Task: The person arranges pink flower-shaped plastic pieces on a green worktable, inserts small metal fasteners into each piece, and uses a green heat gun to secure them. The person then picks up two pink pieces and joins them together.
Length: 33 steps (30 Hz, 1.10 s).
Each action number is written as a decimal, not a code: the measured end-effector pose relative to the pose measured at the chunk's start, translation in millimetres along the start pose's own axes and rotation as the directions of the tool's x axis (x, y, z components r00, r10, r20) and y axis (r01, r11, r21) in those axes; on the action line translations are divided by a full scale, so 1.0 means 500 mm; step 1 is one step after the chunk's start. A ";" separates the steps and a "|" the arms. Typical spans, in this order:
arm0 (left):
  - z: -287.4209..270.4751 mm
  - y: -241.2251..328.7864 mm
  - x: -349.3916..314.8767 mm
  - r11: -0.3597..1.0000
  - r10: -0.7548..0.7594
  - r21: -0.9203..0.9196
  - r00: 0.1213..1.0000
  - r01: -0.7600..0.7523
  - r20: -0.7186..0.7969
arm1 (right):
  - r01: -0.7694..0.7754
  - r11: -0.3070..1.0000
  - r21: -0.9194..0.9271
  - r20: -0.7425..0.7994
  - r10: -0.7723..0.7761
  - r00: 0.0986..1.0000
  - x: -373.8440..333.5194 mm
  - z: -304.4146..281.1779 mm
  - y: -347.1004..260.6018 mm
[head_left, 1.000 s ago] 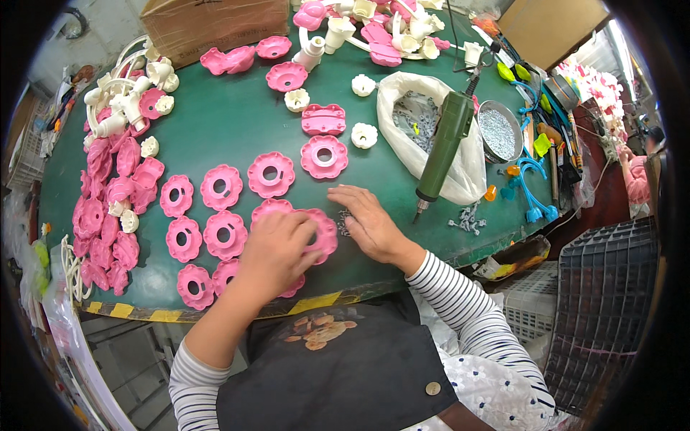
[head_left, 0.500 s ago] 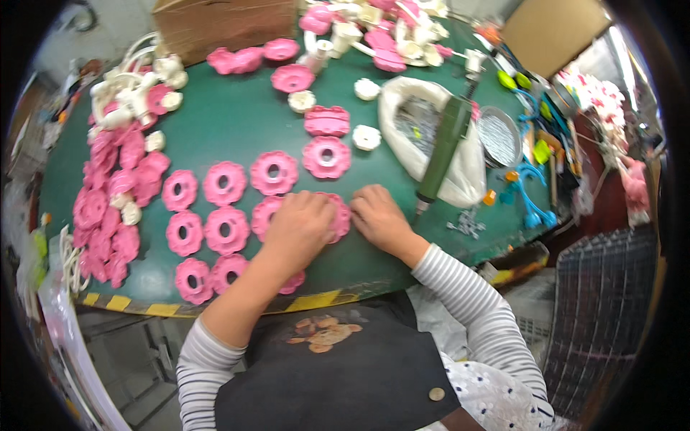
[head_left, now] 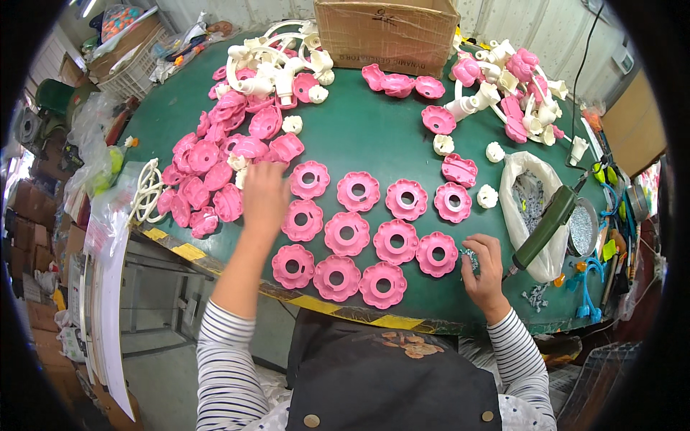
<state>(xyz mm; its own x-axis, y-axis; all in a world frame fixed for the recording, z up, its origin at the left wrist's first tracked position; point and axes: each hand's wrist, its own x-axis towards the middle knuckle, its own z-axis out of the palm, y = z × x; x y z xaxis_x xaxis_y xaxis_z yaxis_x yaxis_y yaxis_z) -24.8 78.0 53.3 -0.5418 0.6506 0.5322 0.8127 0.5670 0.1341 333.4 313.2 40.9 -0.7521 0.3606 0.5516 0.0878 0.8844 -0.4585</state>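
My left hand [head_left: 264, 192] is at the right edge of a heap of pink flower-shaped plastic parts [head_left: 203, 153]; its fingers are smeared and partly hidden, so its grip does not show. My right hand [head_left: 484, 267] rests on the table with curled fingers around small grey screws [head_left: 471, 257]. Beside it, at the right end of a row, lies a pink flower-shaped disc [head_left: 437, 254] with a round central hole. Several more such discs [head_left: 346, 233] lie in rows between my hands, hole side up.
A green screwdriver [head_left: 544, 228] leans over a white bag [head_left: 514, 215] of grey screws at the right. Loose screws [head_left: 535, 296] lie nearby. White curved parts [head_left: 277, 54] top the heap. A cardboard box [head_left: 384, 36] stands at the back. Yellow-black tape [head_left: 316, 304] marks the near table edge.
My left hand has gone from the disc row to the heap at the left. My right hand stays near the row's right end, now with screws visible in it. The view has swung left.
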 end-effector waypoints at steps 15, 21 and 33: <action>0.043 -0.142 0.062 0.996 -0.035 0.092 0.961 0.010 0.274 | 0.168 0.986 -0.006 0.129 -0.166 0.978 0.054 0.034 -0.091; -0.064 -0.169 0.011 0.977 -0.108 -0.178 0.992 0.118 0.069 | 0.161 0.987 -0.021 0.149 -0.156 0.976 0.065 0.035 -0.113; -0.187 -0.226 -0.180 0.942 -0.329 -0.080 0.944 0.326 -0.028 | 0.237 0.970 0.061 0.193 -0.244 0.950 0.098 0.076 -0.150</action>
<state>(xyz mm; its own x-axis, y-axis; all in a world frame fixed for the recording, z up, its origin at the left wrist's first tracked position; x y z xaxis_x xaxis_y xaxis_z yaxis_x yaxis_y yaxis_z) -48.0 -92.1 68.5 -0.7729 0.4131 0.4816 0.6058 0.7060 0.3668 265.3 253.0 76.0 -0.8624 0.0696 0.5014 -0.1329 0.9246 -0.3569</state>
